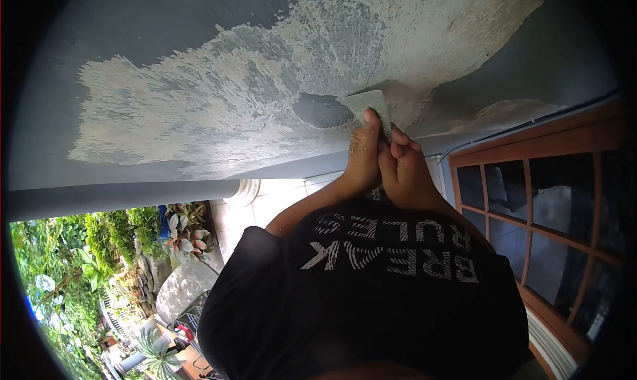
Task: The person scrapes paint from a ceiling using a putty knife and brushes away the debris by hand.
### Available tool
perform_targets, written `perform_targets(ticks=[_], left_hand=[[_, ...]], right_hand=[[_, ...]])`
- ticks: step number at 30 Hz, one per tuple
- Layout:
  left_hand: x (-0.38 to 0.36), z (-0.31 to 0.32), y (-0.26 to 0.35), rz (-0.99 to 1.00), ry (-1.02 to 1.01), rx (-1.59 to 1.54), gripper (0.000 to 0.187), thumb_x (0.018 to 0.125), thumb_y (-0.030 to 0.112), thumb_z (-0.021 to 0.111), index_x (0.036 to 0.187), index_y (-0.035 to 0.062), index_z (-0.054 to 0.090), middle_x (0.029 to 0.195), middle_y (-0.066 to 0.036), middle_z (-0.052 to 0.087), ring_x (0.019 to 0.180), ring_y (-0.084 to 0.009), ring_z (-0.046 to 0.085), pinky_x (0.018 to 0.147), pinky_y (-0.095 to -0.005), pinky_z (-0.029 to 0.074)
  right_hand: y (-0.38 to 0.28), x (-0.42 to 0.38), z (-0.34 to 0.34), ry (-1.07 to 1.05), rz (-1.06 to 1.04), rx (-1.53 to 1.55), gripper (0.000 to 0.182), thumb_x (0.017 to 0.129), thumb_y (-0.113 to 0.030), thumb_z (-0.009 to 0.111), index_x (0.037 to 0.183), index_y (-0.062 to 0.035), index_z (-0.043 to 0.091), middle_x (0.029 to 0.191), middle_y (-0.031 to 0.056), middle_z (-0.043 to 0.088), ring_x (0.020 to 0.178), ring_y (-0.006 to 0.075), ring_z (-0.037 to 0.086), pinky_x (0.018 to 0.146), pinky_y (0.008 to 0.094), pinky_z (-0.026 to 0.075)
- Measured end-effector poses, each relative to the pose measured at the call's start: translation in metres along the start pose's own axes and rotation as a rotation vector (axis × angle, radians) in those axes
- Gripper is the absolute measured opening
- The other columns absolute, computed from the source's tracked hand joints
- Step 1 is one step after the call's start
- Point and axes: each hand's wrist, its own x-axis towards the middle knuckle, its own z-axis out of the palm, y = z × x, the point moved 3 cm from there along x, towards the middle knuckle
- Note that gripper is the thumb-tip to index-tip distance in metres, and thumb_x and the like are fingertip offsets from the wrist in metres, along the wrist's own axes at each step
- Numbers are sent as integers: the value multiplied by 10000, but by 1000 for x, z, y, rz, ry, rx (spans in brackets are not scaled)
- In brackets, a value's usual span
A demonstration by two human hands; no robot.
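Note:
A pale, flat scraper point(364, 100) with a broad edge rests against a grey painted surface point(219, 101) in front of me. My left hand point(361, 154) is closed around the scraper, its thumb laid along the flat face. Pressed up beside it, my right hand point(405, 164) has its fingers curled at the scraper's lower part, which the hands mostly hide. Around the blade the paint is stripped to a rough whitish layer, with a dark grey patch point(323, 110) just left of the blade. Small pale crumbs stick to my left hand.
A brown-framed window point(527, 207) with several panes stands at the right. A thin dark cable point(531, 122) runs above it. On the left are a pale column base point(247, 191), leafy plants point(109, 240) and a round table point(186, 287). My black shirt point(371, 294) fills the lower middle.

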Motion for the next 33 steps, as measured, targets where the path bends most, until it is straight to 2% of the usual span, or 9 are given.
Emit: perform_targets(ticks=[3, 5, 10, 14, 19, 21, 24, 27, 33], left_hand=[[4, -8, 12, 193, -63, -56, 664, 928, 569, 232, 746, 9, 540, 603, -66, 474, 761, -265, 621, 728, -360, 490], [-2, -4, 14, 139, -61, -56, 668, 927, 569, 235, 739, 8, 544, 600, -68, 485, 753, -263, 624, 720, -357, 492], [-4, -2, 2, -31, 6, -5, 653, 940, 533, 262, 722, -1, 567, 589, -79, 519, 745, -260, 637, 678, -326, 503], [0, -9, 27, 187, -42, 1, 636, 948, 512, 274, 740, -9, 574, 583, -77, 514, 761, -259, 638, 679, -327, 508], [-7, -2, 9, -68, 8, 53, 655, 944, 521, 275, 734, -21, 577, 598, -91, 536, 755, -258, 638, 694, -320, 503], [-2, -3, 8, -41, 18, 21, 658, 945, 519, 274, 733, -24, 578, 598, -92, 536, 750, -256, 639, 691, -317, 502], [-5, -4, 9, -51, 54, 68, 662, 948, 516, 269, 732, -27, 580, 595, -90, 532, 746, -253, 641, 672, -313, 505], [-10, -5, 10, -101, 82, 90, 660, 952, 507, 262, 731, -29, 578, 590, -89, 526, 741, -253, 640, 663, -311, 508], [-9, -1, 9, -61, 103, 31, 654, 960, 491, 252, 730, -32, 571, 589, -87, 516, 750, -262, 641, 665, -308, 509]], right_hand=[[-12, 11, 4, -21, -35, 13, 120, 844, -58, 487, 821, 57, 461, 739, 156, 480, 671, 277, 540, 610, 359, 423], [-17, 16, 4, -105, -9, 73, 113, 841, -50, 484, 822, 59, 461, 739, 157, 480, 671, 272, 539, 609, 358, 422], [-6, 4, 6, 50, -46, 5, 104, 835, -47, 491, 823, 52, 462, 732, 153, 473, 649, 268, 518, 608, 351, 415], [-13, 20, 15, -26, -86, 34, 91, 826, -32, 485, 848, 55, 471, 720, 146, 462, 635, 253, 503, 590, 347, 404], [-18, 1, 3, 58, -106, -38, 95, 831, -36, 489, 875, 47, 480, 716, 126, 440, 648, 230, 495, 606, 340, 401], [-19, 1, 2, 88, -55, -134, 111, 835, -46, 495, 902, 42, 484, 718, 119, 438, 650, 222, 490, 610, 333, 401], [-3, -1, 12, 133, 15, -54, 173, 841, -55, 495, 980, 46, 482, 714, 108, 434, 650, 216, 478, 624, 321, 404], [4, -9, 12, 57, 102, -34, 239, 849, -71, 495, 1049, 58, 469, 726, 100, 432, 662, 214, 477, 642, 314, 412], [2, 0, 10, 21, 98, -16, 274, 863, -110, 495, 1071, 66, 464, 749, 104, 444, 693, 215, 505, 656, 320, 420]])
